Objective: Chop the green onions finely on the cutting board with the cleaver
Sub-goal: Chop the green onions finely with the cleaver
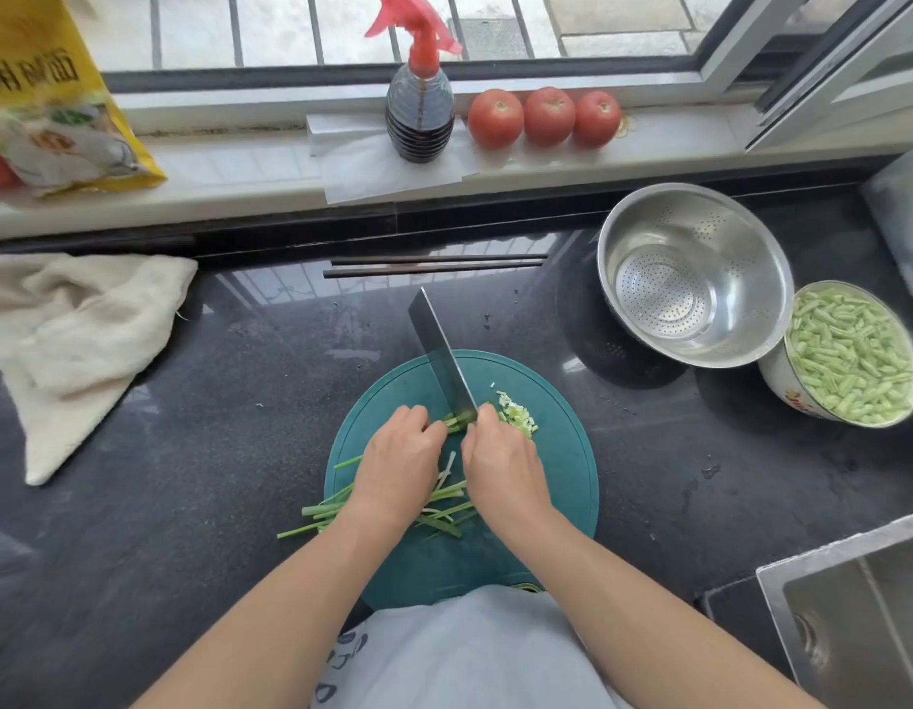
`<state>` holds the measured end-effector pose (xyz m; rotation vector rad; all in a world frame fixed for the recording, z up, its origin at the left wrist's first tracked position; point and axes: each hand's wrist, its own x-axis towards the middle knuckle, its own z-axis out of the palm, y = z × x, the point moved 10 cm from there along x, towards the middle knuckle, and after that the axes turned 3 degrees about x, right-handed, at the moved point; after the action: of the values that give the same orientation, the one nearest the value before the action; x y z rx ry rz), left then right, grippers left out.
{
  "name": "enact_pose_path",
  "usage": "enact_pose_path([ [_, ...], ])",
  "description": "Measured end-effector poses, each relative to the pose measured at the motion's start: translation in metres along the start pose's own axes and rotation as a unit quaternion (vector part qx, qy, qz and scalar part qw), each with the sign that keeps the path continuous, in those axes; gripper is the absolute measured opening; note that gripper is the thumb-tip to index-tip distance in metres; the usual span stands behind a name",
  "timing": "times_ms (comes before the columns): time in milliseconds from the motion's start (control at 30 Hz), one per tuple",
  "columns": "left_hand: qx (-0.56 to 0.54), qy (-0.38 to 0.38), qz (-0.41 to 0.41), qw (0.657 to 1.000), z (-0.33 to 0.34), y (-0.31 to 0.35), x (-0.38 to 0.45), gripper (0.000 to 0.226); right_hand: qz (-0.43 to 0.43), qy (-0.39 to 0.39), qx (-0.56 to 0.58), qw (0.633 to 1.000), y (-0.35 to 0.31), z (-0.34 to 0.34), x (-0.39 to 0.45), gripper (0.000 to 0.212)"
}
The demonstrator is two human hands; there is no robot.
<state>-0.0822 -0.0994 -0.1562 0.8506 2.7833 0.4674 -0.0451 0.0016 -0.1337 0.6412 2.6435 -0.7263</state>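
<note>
On the round teal cutting board (556,483), the right hand (503,465) grips the cleaver (441,353), blade pointing away-left. The left hand (398,465) pins green onions (444,496) lying left-right; chopped bits (518,417) sit just right of the blade.

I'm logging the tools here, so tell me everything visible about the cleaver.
The cleaver has a broad rectangular blade of grey, shiny metal. It stands on edge, angled away from the person, its heel down in the green onions on the teal cutting board. The right hand covers the handle.
</note>
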Motion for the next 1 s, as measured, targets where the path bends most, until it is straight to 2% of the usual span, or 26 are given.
enact_pose_path([
  [267,0.008,0.009,0.015,1.000,0.002,0.001,-0.005,0.021,0.013,-0.003,-0.011,1.000,0.034,-0.011,-0.036,0.019],
  [467,0.024,0.012,0.042,0.999,0.002,0.005,-0.007,0.021,-0.002,-0.039,-0.021,0.999,0.015,0.005,-0.038,0.018],
  [567,0.025,0.007,0.050,0.998,0.002,0.006,-0.007,0.021,-0.009,-0.027,-0.048,0.998,0.003,0.011,-0.027,0.013],
  [700,0.031,-0.004,0.071,0.997,0.002,0.008,-0.008,0.022,-0.021,-0.004,-0.027,0.999,-0.015,0.006,-0.003,0.013],
  [900,0.034,-0.014,0.054,0.998,0.003,0.004,-0.015,0.023,-0.036,-0.004,-0.020,0.999,-0.012,0.003,-0.002,0.015],
  [1000,0.015,-0.015,0.017,1.000,0.002,0.000,-0.015,0.028,-0.011,-0.005,-0.027,1.000,0.009,-0.004,-0.009,0.016],
])
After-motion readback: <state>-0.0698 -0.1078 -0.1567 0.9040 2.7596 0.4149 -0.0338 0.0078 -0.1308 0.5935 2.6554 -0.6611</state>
